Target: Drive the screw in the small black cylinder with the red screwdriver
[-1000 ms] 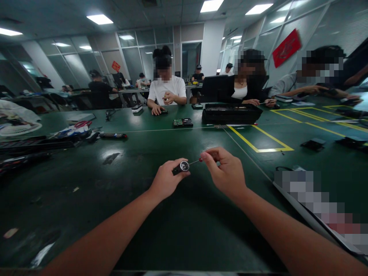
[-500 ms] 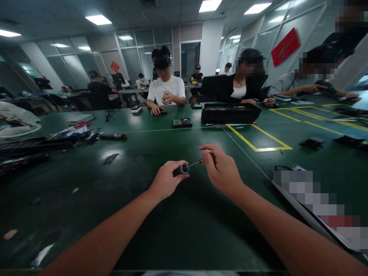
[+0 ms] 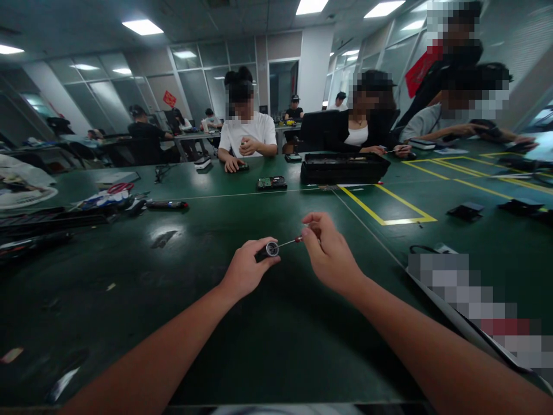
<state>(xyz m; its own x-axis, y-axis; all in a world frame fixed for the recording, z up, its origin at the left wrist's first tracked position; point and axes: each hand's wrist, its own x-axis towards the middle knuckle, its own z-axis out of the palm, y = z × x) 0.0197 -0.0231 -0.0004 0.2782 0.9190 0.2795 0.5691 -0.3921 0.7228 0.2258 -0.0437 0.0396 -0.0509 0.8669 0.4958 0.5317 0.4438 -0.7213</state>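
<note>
My left hand [image 3: 247, 266] is closed around a black cylinder [image 3: 262, 253], held above the green table. Its round, silver-rimmed end [image 3: 272, 249] faces me and to the right. In my right hand [image 3: 330, 253] is a small screwdriver [image 3: 298, 239] with a thin metal shaft and a reddish collar; my fingers cover most of its handle. The shaft [image 3: 286, 244] points left, and its tip meets the round end of the cylinder. Whether the tip sits in a screw is too small to tell.
Across the green table [image 3: 224, 357] lie a hard drive [image 3: 272, 183] and a long black box [image 3: 344, 169]. A dark pen-like tool [image 3: 166, 205] and cables [image 3: 108, 196] are at left. A bag-like item [image 3: 458, 300] lies at right. Co-workers sit opposite.
The view has shifted slightly. My hands keep hold of the cylinder and screwdriver, and my right fingers have shifted on the handle. A standing person at upper right has come further into view.
</note>
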